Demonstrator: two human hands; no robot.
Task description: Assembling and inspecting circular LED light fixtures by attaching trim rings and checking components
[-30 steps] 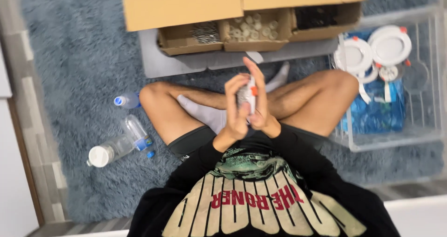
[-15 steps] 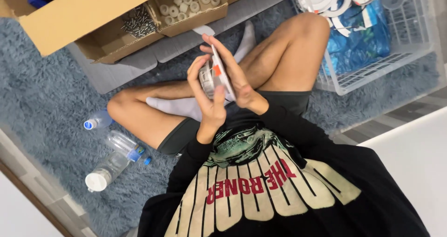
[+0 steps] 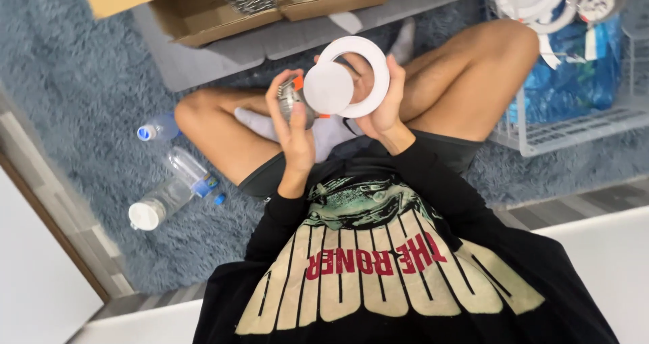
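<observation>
Gripping a white round plastic ring by its rim, the right hand has its fingers clamped on the outer edge, turning the open face toward the camera, probably so the inside can be seen. Just beside it, the left hand is closed around a small silver metal lamp body with orange clips, which carries a white round disc overlapping the ring's left side. Both pieces sit above the crossed bare legs. Left on the grey shaggy rug lie two clear plastic bottles. Farther away stands an open brown cardboard box of small parts; far right, a clear plastic crate holds more white rings.
</observation>
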